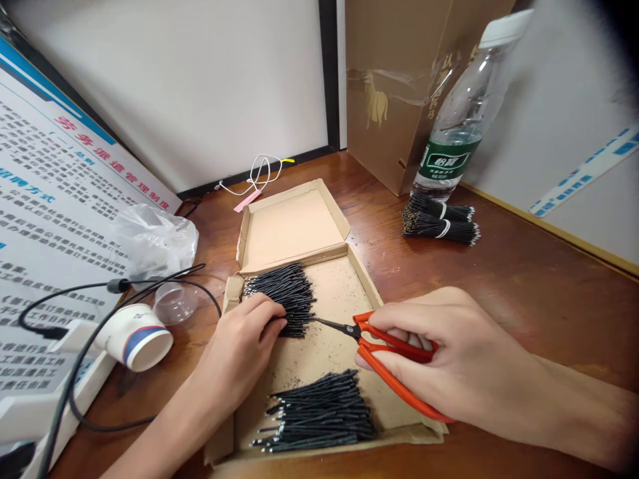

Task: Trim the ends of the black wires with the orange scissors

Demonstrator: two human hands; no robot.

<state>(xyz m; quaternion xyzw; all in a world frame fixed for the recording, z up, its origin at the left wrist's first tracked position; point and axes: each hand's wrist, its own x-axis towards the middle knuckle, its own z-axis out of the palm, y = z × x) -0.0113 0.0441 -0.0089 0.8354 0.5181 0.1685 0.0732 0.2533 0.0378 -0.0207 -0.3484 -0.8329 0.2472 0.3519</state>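
An open flat cardboard box (294,233) lies on the wooden table. In its middle sits a pile of short black wires (287,296); a second pile of black wires (322,412) lies near the box's front edge. My left hand (239,346) rests on the upper pile, fingers curled and pinching at its wires. My right hand (459,352) grips red-handled snips (387,362), whose dark tip points left and touches the upper pile beside my left fingertips.
Two tied bundles of black wires (439,223) lie by a clear water bottle (459,126) and a brown carton (394,86) at the back. On the left are a paper cup (137,336), a clear lid (172,303), a plastic bag (154,239), black cables (90,293) and a printed board (44,199).
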